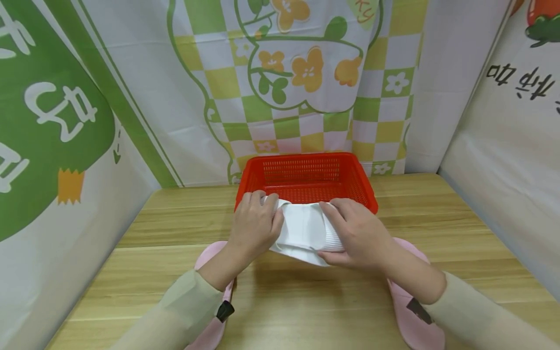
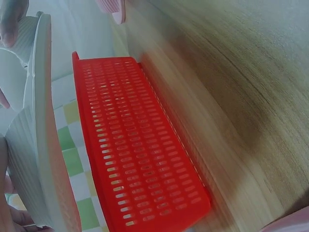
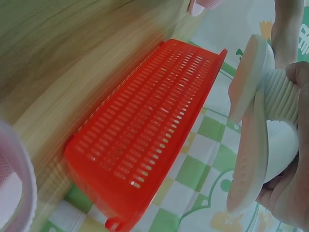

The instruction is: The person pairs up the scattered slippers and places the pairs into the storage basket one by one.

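A pair of white slippers point(image 1: 299, 226) with ribbed straps is held up between both hands, above the table and in front of the red basket. The left hand point(image 1: 255, 221) grips the left end, its fingers over the top. At the right end, the right hand point(image 1: 360, 236) grips with thumb below and fingers above. In the right wrist view two white soles point(image 3: 248, 159) overlap and cross each other. The left wrist view shows a long sole edge point(image 2: 46, 125) with ribbed straps behind it. Parts of the straps are hidden under the fingers.
The red perforated basket point(image 1: 302, 158) stands at the back of the wooden table point(image 1: 175, 228). One pink slipper point(image 1: 209, 253) lies under the left forearm, another pink slipper point(image 1: 404, 313) under the right. Printed cloth point(image 1: 284, 126) hangs behind and at both sides.
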